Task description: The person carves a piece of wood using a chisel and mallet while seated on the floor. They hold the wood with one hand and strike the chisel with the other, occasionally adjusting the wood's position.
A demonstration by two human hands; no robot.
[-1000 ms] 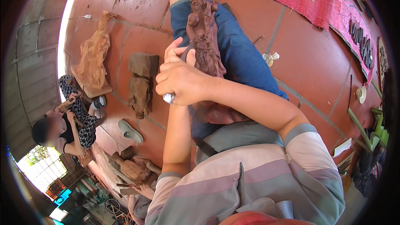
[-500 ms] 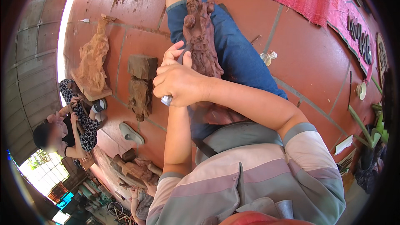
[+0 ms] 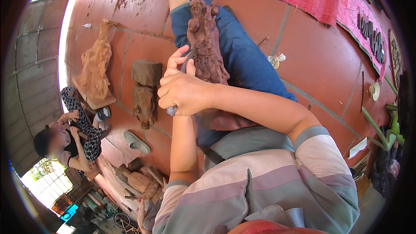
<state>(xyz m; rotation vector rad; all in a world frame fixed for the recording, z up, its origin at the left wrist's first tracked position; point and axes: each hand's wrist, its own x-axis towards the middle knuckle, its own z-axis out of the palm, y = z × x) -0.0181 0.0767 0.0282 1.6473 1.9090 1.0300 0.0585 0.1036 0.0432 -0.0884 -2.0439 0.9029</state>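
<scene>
A dark reddish-brown wooden figure carving (image 3: 209, 45) with a bearded head lies along my blue-trousered legs. My right hand (image 3: 188, 92) is closed around a slim grey tool (image 3: 172, 111). One end sticks out below the fist; the dark other end points toward the carving's left side. My left hand (image 3: 177, 60) is partly hidden behind the right. Its fingers reach past it and close on the tool's upper part, close against the carving. The tool's tip and exact kind cannot be made out.
To the left stand a pale wood carving (image 3: 96, 67) and a dark wooden block piece (image 3: 146, 89), with a grey slipper (image 3: 137, 142) nearer. Another person (image 3: 76, 136) works at far left. Dark tools (image 3: 371, 37) lie on a pink cloth (image 3: 353, 15) at right.
Both hands have shifted slightly left and down with the tool, whose lower end has turned. The carving leans a little further left. The person at left has moved their arms.
</scene>
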